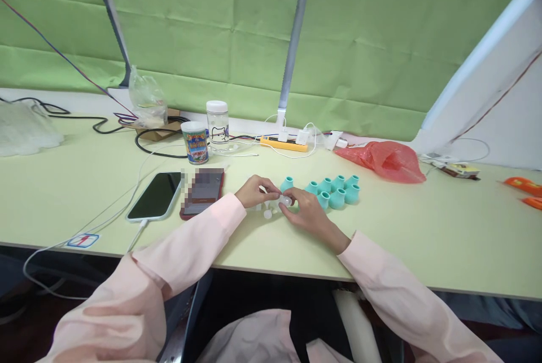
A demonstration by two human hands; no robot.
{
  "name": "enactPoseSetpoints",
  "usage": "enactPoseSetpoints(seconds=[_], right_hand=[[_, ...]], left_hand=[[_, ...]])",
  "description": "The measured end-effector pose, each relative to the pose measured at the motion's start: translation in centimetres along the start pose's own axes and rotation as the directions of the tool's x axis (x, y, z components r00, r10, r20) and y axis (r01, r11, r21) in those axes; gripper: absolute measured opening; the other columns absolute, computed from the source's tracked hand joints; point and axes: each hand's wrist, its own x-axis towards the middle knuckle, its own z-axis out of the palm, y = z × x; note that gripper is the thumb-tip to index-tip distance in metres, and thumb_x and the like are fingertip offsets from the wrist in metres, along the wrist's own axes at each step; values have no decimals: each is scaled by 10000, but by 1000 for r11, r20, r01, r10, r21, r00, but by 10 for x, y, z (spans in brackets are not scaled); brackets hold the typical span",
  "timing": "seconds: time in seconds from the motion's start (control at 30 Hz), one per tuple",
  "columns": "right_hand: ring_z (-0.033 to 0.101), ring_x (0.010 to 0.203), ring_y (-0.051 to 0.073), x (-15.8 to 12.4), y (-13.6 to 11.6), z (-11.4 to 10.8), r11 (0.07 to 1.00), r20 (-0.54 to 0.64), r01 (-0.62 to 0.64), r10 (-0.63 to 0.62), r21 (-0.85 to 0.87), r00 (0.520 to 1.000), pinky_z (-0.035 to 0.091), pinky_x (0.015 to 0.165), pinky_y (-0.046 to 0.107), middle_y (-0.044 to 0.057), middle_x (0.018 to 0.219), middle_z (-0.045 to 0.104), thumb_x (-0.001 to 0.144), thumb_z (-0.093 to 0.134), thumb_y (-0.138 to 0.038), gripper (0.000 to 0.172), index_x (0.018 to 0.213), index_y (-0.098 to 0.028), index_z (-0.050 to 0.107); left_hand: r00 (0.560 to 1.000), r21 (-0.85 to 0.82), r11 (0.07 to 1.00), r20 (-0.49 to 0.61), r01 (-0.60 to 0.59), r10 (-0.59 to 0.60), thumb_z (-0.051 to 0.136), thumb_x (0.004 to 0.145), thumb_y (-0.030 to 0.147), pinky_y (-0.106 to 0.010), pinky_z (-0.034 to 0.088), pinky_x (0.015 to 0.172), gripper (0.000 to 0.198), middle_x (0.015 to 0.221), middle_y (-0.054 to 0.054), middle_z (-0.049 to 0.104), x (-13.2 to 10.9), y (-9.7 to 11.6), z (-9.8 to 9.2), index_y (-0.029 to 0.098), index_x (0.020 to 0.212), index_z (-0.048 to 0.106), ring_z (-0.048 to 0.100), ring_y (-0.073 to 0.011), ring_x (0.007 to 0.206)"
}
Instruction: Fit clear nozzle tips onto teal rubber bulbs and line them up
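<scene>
Small translucent white piece (286, 201), seen in the head view, sits between the fingertips of both hands, just above the tabletop (406, 233). To handle it well, the right hand (310, 211) should probably act as the steady side, pinching lightly, while the left hand (257, 191) makes the fine adjustments; squeezing hard would likely make something so small and smooth slip away. Working low, as now, seems wise, since a dropped piece would land close by. Fingertips kept toward the rim would leave the middle visible, and resting the forearms on the tabletop edge would probably cut any shake.

As for position, the piece lies at the tips of the right thumb and fingers, which are closed on it from its right side. The left fingers are drawn together and meet its left side; whether they truly grip it or only touch it, I cannot tell. Loose white bits (268, 214) lie on the tabletop beneath and beside the left fingertips, partly hidden. Teal vase-shaped pieces (337, 199) stand in a loose group beyond and to the right of the right hand, apart from one teal piece (287, 183) standing just behind the fingertips.
</scene>
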Motion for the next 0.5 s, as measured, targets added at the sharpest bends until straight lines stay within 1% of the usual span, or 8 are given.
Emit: enactPoseSetpoints(seconds=[0.13,0.37,0.5], right_hand=[[509,574,126,1,-2,-1,999,-30,-8,9,33,1000,396,579,252,10,623,553,680,495,-224,132,796,-165,518],[514,561,120,2,-4,-2,998,-99,6,1,69,995,401,574,254,10,622,569,671,502,-220,128,784,-168,531],[512,548,115,2,-5,-2,996,-119,7,4,90,993,408,569,253,12,614,573,668,507,-224,126,774,-163,539]], left_hand=[[999,-72,997,28,26,-24,566,615,264,-210,426,595,225,694,-64,614,0,0,-1,75,719,629,546,-124,657],[999,-43,998,30,42,-40,567,597,221,-204,427,594,201,694,-67,620,0,4,-4,69,709,636,546,-122,653],[999,-64,997,32,46,-44,581,582,219,-205,434,597,199,685,-64,626,-2,6,-5,74,705,638,552,-121,651]])
